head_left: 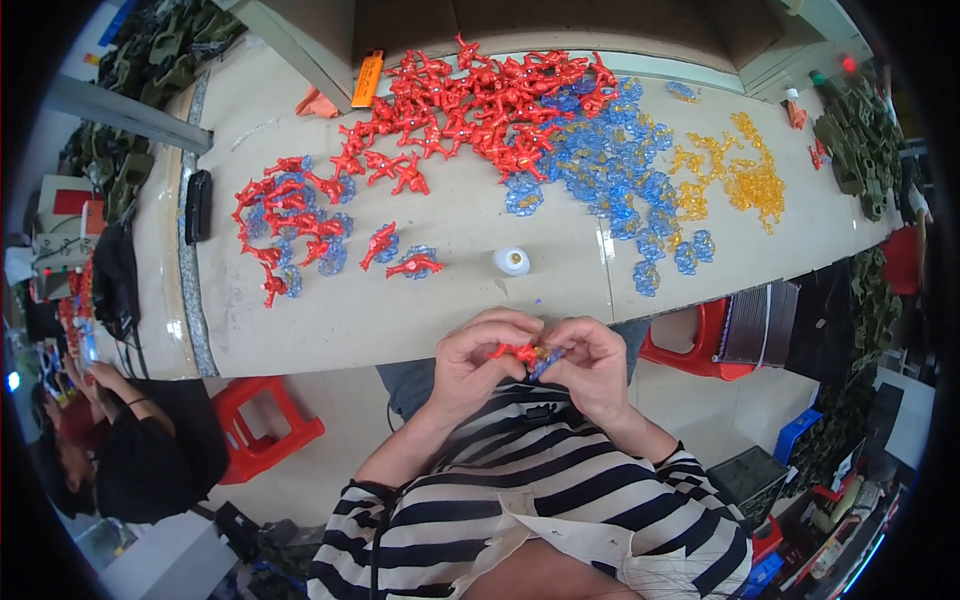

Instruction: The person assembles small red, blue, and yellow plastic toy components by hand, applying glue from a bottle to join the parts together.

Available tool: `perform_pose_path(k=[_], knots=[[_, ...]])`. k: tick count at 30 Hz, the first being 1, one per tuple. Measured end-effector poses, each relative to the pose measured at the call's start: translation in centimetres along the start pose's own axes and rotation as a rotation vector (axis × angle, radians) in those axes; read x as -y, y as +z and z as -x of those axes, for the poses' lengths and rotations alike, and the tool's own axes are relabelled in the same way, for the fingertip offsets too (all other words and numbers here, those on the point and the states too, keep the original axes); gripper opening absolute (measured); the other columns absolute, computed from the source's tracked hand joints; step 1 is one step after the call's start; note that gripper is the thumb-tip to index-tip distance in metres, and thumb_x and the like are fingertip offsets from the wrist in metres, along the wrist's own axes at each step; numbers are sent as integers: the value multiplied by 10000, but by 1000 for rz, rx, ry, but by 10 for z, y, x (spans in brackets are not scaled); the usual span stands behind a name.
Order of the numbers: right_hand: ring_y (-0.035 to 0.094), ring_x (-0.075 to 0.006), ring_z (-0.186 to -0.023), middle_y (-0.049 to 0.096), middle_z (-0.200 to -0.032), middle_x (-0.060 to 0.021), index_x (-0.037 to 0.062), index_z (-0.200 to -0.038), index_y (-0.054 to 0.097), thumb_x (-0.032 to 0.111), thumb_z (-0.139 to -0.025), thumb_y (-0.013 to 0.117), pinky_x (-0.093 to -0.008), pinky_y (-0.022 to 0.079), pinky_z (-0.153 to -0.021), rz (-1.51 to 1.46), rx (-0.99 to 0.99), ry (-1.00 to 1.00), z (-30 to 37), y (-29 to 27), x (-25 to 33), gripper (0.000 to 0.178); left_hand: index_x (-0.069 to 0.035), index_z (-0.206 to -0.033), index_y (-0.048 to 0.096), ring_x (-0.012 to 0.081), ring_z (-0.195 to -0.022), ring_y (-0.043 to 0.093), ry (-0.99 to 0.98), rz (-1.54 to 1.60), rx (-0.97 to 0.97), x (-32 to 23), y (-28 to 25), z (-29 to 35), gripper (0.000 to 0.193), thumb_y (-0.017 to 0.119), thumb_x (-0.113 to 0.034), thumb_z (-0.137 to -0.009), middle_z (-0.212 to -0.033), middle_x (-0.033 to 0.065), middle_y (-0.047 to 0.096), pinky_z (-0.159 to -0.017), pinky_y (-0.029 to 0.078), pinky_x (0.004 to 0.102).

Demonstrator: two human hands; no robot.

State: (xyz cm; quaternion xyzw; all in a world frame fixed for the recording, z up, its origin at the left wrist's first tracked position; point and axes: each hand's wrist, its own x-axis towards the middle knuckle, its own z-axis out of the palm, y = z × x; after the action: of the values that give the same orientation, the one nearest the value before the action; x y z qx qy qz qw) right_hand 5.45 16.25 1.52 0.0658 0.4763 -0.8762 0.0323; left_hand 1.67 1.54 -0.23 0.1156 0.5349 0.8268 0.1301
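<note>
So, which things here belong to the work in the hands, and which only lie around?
In use:
- left hand and right hand holding a red figure with a blue piece
- red figures pile
- blue pieces pile

Lying about:
- orange lighter
- white roll
- yellow pieces
- red stool

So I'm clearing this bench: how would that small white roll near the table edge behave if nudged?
The small white roll looks light, so a nudge would probably shift it easily. It seems to sit on its flat end, hole up, so it should slide rather than roll. If tipped, its round shape may roll toward the table edge.
</note>
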Motion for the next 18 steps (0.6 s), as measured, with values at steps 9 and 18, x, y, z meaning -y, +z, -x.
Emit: perform_pose_path(k=[9, 18], knots=[[625, -227, -717, 628, -810, -120, -6, -812, 648, -3, -565, 767, -276, 502, -622, 685, 105, -567, -1, 3, 11, 275, -47, -740, 628, 291, -926, 566, 108, 283, 126, 17, -6, -5, 132, 696, 14, -645, -933, 79, 587, -774, 477, 375], [619, -246, -707, 624, -769, -128, -20, -800, 633, -29, -580, 745, -293, 496, -633, 657, 131, -547, 1, 3, 10, 247, -47, -735, 657, 283, -880, 583, 185, 47, 266, 2, -15, -13, 179, 711, 30, -583, -879, 86, 615, -691, 495, 355]])
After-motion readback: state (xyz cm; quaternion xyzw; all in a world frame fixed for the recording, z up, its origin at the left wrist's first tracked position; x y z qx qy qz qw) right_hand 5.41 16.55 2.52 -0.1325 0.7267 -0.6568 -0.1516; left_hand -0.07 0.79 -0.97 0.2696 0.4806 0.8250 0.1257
